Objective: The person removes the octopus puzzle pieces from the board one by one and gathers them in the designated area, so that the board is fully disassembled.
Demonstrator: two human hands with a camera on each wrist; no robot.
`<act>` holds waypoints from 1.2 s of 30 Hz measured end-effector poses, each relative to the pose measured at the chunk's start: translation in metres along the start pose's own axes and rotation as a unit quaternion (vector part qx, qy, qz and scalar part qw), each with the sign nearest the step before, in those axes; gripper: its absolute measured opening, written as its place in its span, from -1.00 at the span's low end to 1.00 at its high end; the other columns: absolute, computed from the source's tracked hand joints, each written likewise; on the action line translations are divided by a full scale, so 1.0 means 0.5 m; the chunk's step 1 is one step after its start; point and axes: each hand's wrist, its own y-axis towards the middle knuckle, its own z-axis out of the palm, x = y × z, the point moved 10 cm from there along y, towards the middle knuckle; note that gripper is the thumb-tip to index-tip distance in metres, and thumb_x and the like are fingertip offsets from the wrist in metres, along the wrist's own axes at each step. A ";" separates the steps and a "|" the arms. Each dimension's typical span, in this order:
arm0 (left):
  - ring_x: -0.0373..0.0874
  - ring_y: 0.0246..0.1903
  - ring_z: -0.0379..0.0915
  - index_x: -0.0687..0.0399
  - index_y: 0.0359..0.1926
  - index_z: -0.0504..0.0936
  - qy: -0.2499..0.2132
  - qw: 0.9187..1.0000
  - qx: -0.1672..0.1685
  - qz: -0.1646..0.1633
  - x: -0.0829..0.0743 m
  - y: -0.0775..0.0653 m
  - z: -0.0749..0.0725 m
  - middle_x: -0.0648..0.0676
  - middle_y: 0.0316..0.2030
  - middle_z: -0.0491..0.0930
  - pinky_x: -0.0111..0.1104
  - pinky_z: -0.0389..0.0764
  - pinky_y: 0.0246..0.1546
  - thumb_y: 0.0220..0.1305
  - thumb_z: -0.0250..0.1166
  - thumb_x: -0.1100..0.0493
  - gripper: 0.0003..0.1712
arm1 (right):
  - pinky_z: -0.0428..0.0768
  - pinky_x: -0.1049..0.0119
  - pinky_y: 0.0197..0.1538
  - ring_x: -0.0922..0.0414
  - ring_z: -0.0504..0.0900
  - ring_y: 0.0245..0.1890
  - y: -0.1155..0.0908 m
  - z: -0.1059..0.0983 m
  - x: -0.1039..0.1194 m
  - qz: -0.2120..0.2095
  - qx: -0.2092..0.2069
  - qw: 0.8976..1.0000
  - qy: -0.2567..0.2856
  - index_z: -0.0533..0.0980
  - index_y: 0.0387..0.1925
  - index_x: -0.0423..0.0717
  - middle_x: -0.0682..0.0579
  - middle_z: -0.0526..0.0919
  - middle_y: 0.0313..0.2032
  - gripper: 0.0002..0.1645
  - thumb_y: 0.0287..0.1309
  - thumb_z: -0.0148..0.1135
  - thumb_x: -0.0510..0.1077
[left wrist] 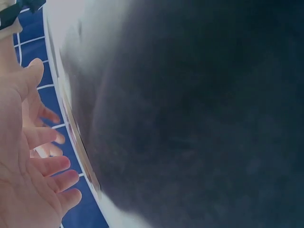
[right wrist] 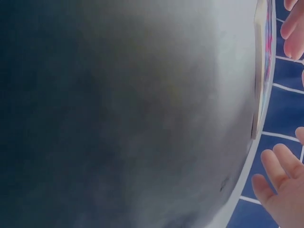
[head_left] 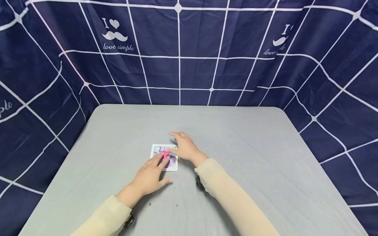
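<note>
A flat square picture board lies on the table, with a pink and blue picture inside a white border. The left wrist view shows its thin, wood-coloured edge. Over its lower left part reaches my left hand, fingers spread and thumb held out, covering some of the picture. My right hand is at the board's upper right corner, its thumb overlapping the picture in the head view. Seen from the wrists, the fingers of the left hand and those of the right hand are extended and grip nothing.
The table wears a smooth grey cover with a few small dark specks near the front. Dark blue cloth with white grid lines hangs behind it and along both sides. Black wrist straps show under the cream sleeves.
</note>
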 end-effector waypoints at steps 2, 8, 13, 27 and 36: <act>0.21 0.27 0.19 0.24 0.31 0.36 0.000 1.000 0.001 0.004 -0.003 0.001 0.001 0.32 0.29 0.24 -0.03 0.21 0.23 0.06 0.34 -0.28 -0.04 | 0.28 0.02 0.23 -0.08 0.38 0.19 0.004 0.002 0.007 -0.007 0.004 1.000 0.006 0.26 0.36 -0.05 -0.14 0.42 0.17 -0.09 0.06 0.33 0.24; 0.20 0.27 0.17 0.23 0.31 0.36 0.005 1.000 0.015 0.002 -0.007 0.002 0.005 0.32 0.30 0.23 -0.03 0.19 0.24 0.08 0.31 -0.32 -0.05 | 0.32 0.07 0.21 -0.02 0.43 0.14 0.017 0.013 0.024 -0.012 0.032 0.999 0.005 0.27 0.35 -0.02 -0.11 0.44 0.14 -0.16 0.10 0.32 0.18; 0.20 0.29 0.15 0.25 0.31 0.35 0.007 1.000 0.024 0.000 -0.008 0.005 0.007 0.33 0.30 0.22 -0.05 0.17 0.25 0.09 0.30 -0.31 -0.05 | 0.36 0.07 0.17 0.03 0.47 0.07 0.028 0.023 0.035 -0.019 0.048 0.999 0.002 0.31 0.33 0.00 -0.07 0.49 0.07 -0.23 0.12 0.32 0.11; 0.19 0.32 0.10 0.24 0.36 0.28 0.029 0.998 0.059 -0.014 0.001 0.012 0.022 0.34 0.36 0.13 -0.07 0.20 0.24 0.13 0.24 -0.35 -0.01 | 0.33 0.07 0.20 0.02 0.46 0.12 0.051 0.040 0.048 -0.025 0.075 0.997 0.002 0.39 0.27 0.02 -0.06 0.49 0.10 -0.31 0.13 0.31 0.08; 0.18 0.33 0.07 0.20 0.38 0.26 0.043 0.996 0.072 -0.017 0.007 0.015 0.030 0.34 0.36 0.13 -0.03 0.24 0.20 0.14 0.19 -0.39 0.00 | 0.31 0.12 0.22 0.04 0.43 0.16 0.067 0.056 0.052 -0.039 0.090 0.995 -0.014 0.46 0.22 0.00 -0.02 0.50 0.12 -0.38 0.14 0.32 0.07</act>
